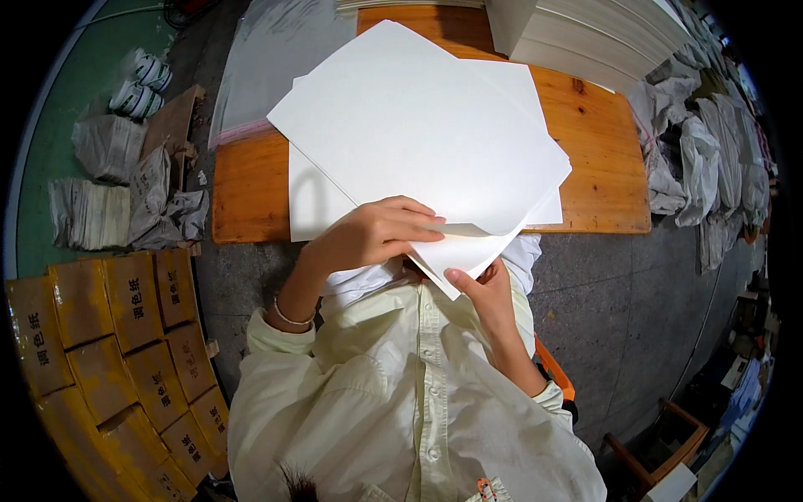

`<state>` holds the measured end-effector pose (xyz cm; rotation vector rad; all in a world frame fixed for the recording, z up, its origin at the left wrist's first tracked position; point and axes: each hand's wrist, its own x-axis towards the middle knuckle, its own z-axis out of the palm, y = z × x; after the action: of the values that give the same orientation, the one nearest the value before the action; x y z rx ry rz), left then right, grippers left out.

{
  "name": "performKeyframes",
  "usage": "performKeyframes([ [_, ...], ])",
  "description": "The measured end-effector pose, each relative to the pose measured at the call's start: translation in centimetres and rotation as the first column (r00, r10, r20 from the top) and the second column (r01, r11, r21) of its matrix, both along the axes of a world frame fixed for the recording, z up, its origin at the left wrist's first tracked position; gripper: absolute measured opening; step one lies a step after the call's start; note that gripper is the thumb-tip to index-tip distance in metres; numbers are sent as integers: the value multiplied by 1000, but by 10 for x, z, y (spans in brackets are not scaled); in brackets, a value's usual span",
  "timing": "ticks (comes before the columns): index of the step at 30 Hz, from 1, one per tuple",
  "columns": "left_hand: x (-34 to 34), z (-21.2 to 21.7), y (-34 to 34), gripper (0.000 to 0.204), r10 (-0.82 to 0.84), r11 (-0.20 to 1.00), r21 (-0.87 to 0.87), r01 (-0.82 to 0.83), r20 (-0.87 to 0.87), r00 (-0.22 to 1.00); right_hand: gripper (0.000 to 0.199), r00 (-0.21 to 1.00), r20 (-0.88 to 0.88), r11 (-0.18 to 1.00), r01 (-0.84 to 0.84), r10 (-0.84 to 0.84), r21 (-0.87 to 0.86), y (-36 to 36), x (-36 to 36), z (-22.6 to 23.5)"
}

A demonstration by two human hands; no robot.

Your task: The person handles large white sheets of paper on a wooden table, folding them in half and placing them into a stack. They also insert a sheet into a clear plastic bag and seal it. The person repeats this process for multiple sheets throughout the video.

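A loose pile of large white paper sheets (418,125) lies fanned at angles on the wooden table, its near corner reaching over the edge toward my lap. My left hand (372,233) is at the near side of the pile, its fingers stretched across a lifted, curling sheet, with the thumb partly tucked beneath. With its thumb on top and the fingers hidden underneath, my right hand (487,294) grips the near corner of the sheets. Between the two hands, the top sheet bends up and away from those under it.
Behind the pile is a wooden table (598,159) with a tall stack of white board (585,42) at back right and clear plastic sheeting (284,58) at back left. Cardboard boxes (134,351) are stacked left; plastic bags (703,151) hang right. A wooden stool (661,443) stands lower right.
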<state>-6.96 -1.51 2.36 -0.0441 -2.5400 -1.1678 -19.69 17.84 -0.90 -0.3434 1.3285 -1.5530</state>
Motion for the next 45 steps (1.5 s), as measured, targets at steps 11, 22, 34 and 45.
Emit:
performKeyframes([
  [11, -6, 3, 11, 35, 240, 970, 70, -233, -124, 963, 51, 998, 52, 999, -42, 43, -16, 6, -5, -3],
  [22, 1, -1, 4, 41, 58, 998, 35, -58, 5, 998, 52, 1000, -4, 999, -16, 16, 33, -4, -2, 2],
  [34, -2, -5, 9, 45, 403, 914, 20, -406, -179, 898, 48, 997, 17, 997, -77, 77, 18, 4, -4, -2],
  [45, 5, 6, -1, 51, 90, 995, 36, -93, 74, 993, 50, 999, -30, 998, -34, 36, 54, -5, 0, 5],
])
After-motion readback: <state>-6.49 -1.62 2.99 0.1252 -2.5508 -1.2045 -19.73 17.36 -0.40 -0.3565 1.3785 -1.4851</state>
